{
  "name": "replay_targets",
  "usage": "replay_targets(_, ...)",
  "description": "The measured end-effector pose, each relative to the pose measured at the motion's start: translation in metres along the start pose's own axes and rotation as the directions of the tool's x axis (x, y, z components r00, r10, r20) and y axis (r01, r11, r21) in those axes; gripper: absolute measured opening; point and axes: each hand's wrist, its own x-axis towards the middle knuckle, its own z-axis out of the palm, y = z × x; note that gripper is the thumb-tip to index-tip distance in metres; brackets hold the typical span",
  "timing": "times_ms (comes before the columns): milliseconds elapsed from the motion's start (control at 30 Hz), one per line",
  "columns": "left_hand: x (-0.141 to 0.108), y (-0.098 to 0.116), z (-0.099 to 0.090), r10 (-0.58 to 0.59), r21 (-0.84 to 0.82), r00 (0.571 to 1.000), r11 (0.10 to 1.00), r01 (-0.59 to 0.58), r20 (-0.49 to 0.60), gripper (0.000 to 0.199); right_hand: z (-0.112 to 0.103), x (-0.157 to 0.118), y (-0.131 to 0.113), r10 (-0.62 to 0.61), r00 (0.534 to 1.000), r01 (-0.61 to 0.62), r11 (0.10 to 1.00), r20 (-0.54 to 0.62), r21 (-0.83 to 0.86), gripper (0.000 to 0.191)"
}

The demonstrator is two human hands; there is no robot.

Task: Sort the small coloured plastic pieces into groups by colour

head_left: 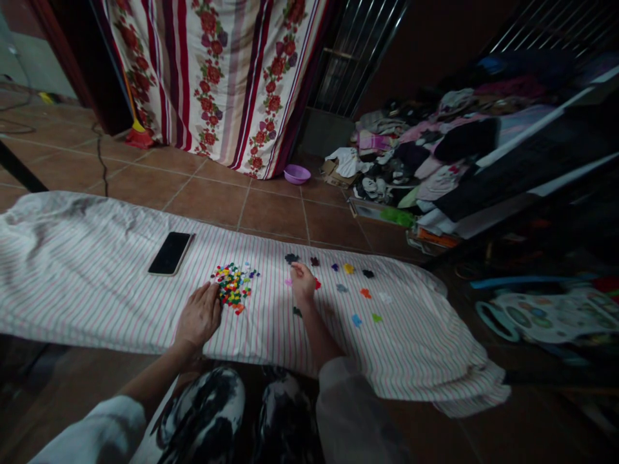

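Note:
A mixed pile of small coloured pieces [234, 287], too small to name surely but button-like, lies on the striped cloth [111, 270]. My left hand [199, 314] rests on the cloth with its fingers stretched out, their tips at the pile's left edge. My right hand [303, 282] is closed in a pinch just below a small black cluster [291, 258]; whatever is between the fingertips is hidden. Around it lie little single-colour clusters: red [317, 283], partly covered by the hand, pink [289, 282], dark green [296, 312], grey [342, 288] and yellow [349, 269].
Farther right are orange [365, 293], white [385, 298], blue [356, 319] and lime green [377, 318] clusters. A phone [170, 253] lies left of the pile. Beyond the cloth are a tiled floor, a purple basin [296, 174] and heaped clothes [416, 148].

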Motion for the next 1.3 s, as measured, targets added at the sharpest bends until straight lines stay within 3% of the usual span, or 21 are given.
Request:
replay_targets(167,0.001,0.002,-0.001,-0.022,0.015,1.0,1.0,0.022,0.009,0.042,-0.013,0.036,0.013,0.069,0.995,-0.07,0.997,-0.072,-0.019,0.025)
replay_targets(367,0.003,0.003,-0.003,0.021,0.073,1.0,0.997,-0.021,-0.001,0.039,-0.013,0.059,0.021,0.138,0.989,-0.143,0.98,-0.048,-0.135,0.024)
replay_targets(633,0.003,0.004,-0.005,0.049,0.089,0.999,0.995,-0.047,-0.019,0.038,-0.004,0.06,0.029,0.228,0.974,-0.222,0.94,-0.01,-0.259,0.033)
replay_targets(1000,0.002,0.002,-0.002,0.062,0.09,0.998,0.994,-0.06,-0.026,0.038,-0.002,0.059,0.026,0.185,0.982,-0.162,0.93,0.039,-0.331,0.042)
replay_targets(1300,0.001,0.002,0.0,0.043,0.079,0.998,0.996,-0.039,-0.046,0.039,-0.001,0.059,0.041,0.169,0.985,-0.164,0.972,0.018,-0.171,0.04)
